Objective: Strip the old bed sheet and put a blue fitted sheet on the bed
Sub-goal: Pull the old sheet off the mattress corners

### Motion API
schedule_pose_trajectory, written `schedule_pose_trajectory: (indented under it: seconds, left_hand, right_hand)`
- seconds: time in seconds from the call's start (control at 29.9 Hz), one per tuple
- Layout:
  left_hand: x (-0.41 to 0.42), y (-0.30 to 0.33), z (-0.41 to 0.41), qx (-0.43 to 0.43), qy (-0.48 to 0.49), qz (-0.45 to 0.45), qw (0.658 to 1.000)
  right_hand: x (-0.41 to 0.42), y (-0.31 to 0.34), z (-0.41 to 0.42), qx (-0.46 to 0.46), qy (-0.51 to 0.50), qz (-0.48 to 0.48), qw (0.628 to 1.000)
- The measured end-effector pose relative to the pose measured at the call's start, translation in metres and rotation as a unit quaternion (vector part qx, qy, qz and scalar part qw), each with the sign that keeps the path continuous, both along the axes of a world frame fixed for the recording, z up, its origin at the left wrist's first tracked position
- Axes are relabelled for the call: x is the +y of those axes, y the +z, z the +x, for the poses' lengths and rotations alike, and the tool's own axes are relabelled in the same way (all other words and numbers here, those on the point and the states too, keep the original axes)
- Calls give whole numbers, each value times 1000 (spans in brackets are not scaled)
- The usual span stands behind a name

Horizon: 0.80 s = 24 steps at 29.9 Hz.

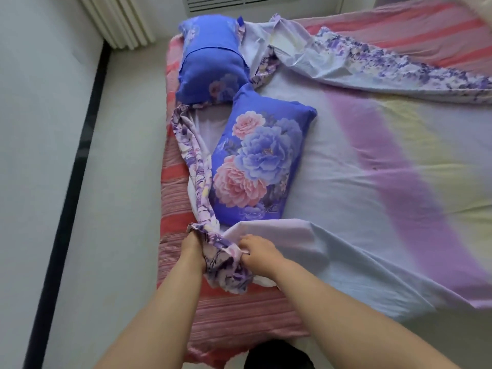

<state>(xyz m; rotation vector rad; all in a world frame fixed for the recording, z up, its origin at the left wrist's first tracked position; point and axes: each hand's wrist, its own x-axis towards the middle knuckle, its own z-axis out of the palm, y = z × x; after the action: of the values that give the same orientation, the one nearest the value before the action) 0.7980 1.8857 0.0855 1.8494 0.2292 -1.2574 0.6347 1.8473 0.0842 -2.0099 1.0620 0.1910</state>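
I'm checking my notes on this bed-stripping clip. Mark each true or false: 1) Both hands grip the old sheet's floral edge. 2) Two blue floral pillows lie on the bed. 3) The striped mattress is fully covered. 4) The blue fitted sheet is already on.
1) True: left hand and right hand grip the old sheet at its floral border.
2) True: near pillow, far pillow.
3) False: the striped mattress is bare along the edge.
4) False: no blue fitted sheet shows.
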Motion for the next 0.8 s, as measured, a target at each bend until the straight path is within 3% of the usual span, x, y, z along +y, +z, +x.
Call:
schedule_pose_trajectory:
  seconds: [0.07, 0.13, 0.17, 0.27, 0.43, 0.53, 0.63, 0.7, 0.8]
  left_hand:
    - [7, -118, 43, 3, -54, 17, 998]
    - [9, -191, 56, -36, -118, 52, 991]
    - [13, -182, 58, -41, -177, 67, 981]
    - [8, -62, 29, -118, -313, 94, 938]
    - [8, -87, 41, -176, -342, 160, 909]
    - [3, -99, 44, -186, -295, 190, 918]
    - [-9, -108, 46, -254, -287, 234, 893]
    - [-18, -113, 48, -296, -272, 242, 883]
    - [-35, -119, 46, -275, -183, 151, 932]
  right_hand:
    - [-17, -6, 9, -42, -140, 70, 987]
    - [-41, -18, 18, -104, -287, 133, 943]
    - [-54, -27, 21, -126, -342, 147, 920]
    - [-91, -59, 30, -150, -456, 185, 858]
    - [-131, -115, 37, -171, -582, 289, 741]
    - [-143, -140, 43, -113, -594, 309, 734]
    - [-157, -157, 48, -21, -573, 312, 757]
    - [-165, -171, 48, 2, -581, 315, 751]
    - [-178, -183, 51, -31, -575, 362, 734]
